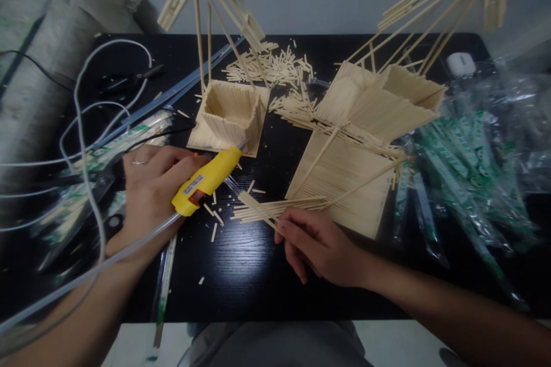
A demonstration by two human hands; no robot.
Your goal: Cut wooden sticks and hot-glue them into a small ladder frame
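My left hand (pixel 157 186) is closed round a yellow hot glue gun (pixel 210 179), whose nozzle points up and right toward a stick-built box. A long translucent glue stick (pixel 129 249) runs out of the gun's back over my forearm. Between the thumb and fingers of my right hand (pixel 318 243) is a small strip of thin wooden sticks (pixel 258 209), its far end pointing up toward the gun. Just beyond that hand lie several loose wooden sticks (pixel 297 205), partly on a flat stick panel (pixel 361 195). The square stick box (pixel 232 112) stands on its own base.
Upright stick frames (pixel 202 28) rise at the back left, and a tilted stick model (pixel 379 97) stands right. Short cut pieces (pixel 275 66) lie heaped between them. Green-printed plastic wrappers (pixel 469 155) cover the right side. White cables (pixel 80 92) loop across the left.
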